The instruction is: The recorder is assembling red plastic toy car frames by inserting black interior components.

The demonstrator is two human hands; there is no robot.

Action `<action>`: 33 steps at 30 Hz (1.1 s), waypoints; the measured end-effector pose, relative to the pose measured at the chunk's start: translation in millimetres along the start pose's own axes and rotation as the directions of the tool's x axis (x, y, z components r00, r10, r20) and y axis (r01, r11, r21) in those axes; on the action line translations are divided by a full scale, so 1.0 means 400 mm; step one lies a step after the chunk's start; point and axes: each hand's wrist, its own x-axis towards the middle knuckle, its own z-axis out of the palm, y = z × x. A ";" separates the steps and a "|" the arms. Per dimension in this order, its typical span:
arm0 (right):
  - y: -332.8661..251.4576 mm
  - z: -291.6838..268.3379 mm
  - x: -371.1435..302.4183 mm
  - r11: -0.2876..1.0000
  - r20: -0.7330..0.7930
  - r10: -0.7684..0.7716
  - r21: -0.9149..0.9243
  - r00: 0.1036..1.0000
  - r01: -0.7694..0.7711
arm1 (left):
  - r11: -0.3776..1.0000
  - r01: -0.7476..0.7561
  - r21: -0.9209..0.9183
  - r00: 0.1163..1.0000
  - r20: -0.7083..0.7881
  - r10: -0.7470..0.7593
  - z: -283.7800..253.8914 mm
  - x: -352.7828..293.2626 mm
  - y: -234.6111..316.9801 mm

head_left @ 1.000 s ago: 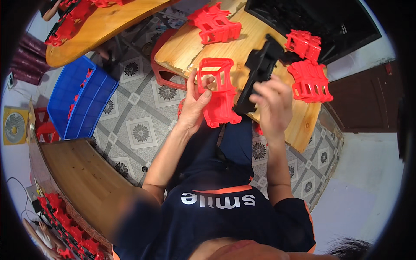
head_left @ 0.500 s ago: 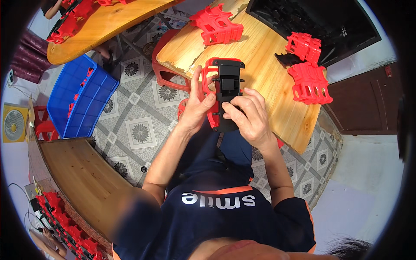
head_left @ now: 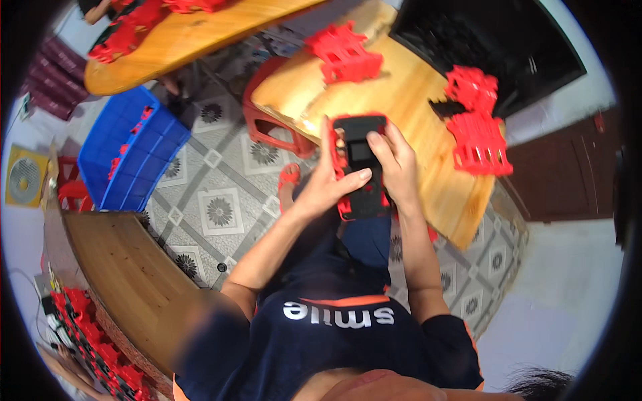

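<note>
Held upright over my lap, at the near edge of the table, is a toy car body with a red shell and a black chassis (head_left: 364,200), its black side facing me. My left hand (head_left: 324,192) is closed round its left side, thumb lying across the black part. From the right, my right hand (head_left: 401,167) grips the other edge, with its thumb pressed on the upper black surface. Beyond it on the table lie a red plastic car shell (head_left: 344,55) and, to the right, two more red shells (head_left: 480,144), with a dark part (head_left: 446,107) beside them.
The wooden table (head_left: 408,93) has a large black tray-like panel (head_left: 491,50) at its far right. Left are a red stool (head_left: 277,130), a blue crate (head_left: 134,170) with red pieces, and a wooden bench (head_left: 120,267). Another person's arm (head_left: 97,10) shows by the far table (head_left: 221,33).
My right hand has shifted up along the chassis, and both hands now grip its sides. The car body seems seated more squarely in the red shell and sits slightly lower in view.
</note>
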 end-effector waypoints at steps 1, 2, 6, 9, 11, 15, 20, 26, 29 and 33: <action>0.007 0.001 0.008 0.999 0.044 -0.031 0.022 0.999 0.030 | 0.998 -0.007 0.068 1.000 0.021 0.006 -0.021 0.003 0.000; 0.012 -0.008 0.008 1.000 0.077 0.003 -0.006 0.997 -0.003 | 0.989 -0.080 0.123 0.997 0.007 0.080 -0.020 -0.001 0.007; -0.050 0.012 -0.012 0.941 0.380 -0.097 0.336 0.920 -0.040 | 0.969 -0.235 -0.077 0.958 -0.185 0.217 -0.017 -0.017 0.080; -0.002 0.054 -0.012 0.998 0.462 0.010 -0.055 0.887 0.017 | 0.934 -0.350 -0.069 0.908 -0.269 0.320 -0.029 -0.027 0.151; -0.020 0.124 0.028 0.995 0.471 -0.012 -0.082 0.882 0.057 | 0.860 -0.469 0.201 0.795 -0.330 0.510 -0.078 -0.003 0.178; -0.061 0.153 0.063 0.978 0.311 -0.199 0.129 0.929 0.167 | 0.791 -0.576 0.205 0.578 -0.583 0.571 -0.232 0.127 0.460; 0.072 0.048 0.161 0.976 -0.081 -0.039 -0.218 0.996 0.021 | 0.876 -0.473 0.090 0.623 -0.669 0.405 -0.729 0.400 0.749; 0.243 -0.125 0.427 0.651 -0.226 -0.435 -0.747 0.872 0.132 | 0.872 -0.161 0.462 0.112 -0.870 0.481 -0.604 0.534 0.711; 0.249 -0.163 0.471 0.987 -0.015 0.117 -0.105 0.993 -0.118 | 0.369 0.064 0.927 -0.136 -0.358 0.924 -0.420 0.462 0.564; 0.305 -0.190 0.444 0.999 0.051 0.021 -0.026 0.998 -0.020 | -0.312 -0.453 0.835 0.418 0.508 0.753 -0.151 0.406 0.230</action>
